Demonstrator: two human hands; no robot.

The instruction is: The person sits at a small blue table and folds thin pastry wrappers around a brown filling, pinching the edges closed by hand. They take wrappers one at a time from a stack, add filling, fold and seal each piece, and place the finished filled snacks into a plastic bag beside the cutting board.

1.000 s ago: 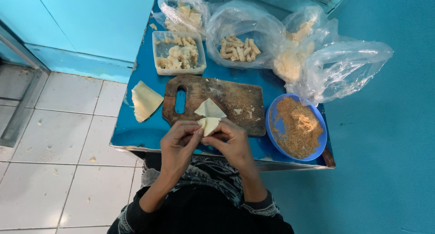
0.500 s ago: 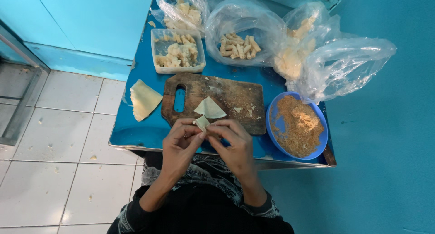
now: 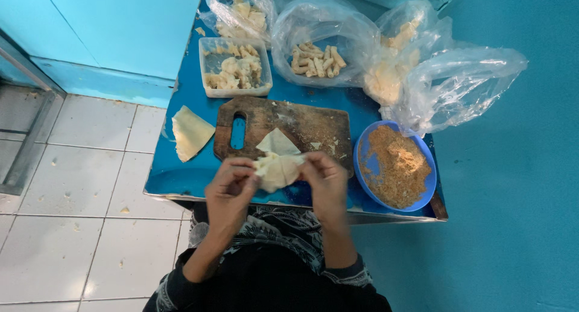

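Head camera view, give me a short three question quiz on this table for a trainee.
1. True or false: both hands, the left hand and the right hand, hold the pale wrapper.
2. What fills the blue bowl? A) brown crumbs B) water C) rice
3. On which side of the wooden board does the stack of wrappers lie?

Key: 1 true. 2 A. 3 the person's left.

A small blue tabletop [image 3: 181,173] is set against turquoise walls [image 3: 120,28]. The floor [image 3: 78,227] is laid with pale grey tiles, and soft, even light is cast throughout.
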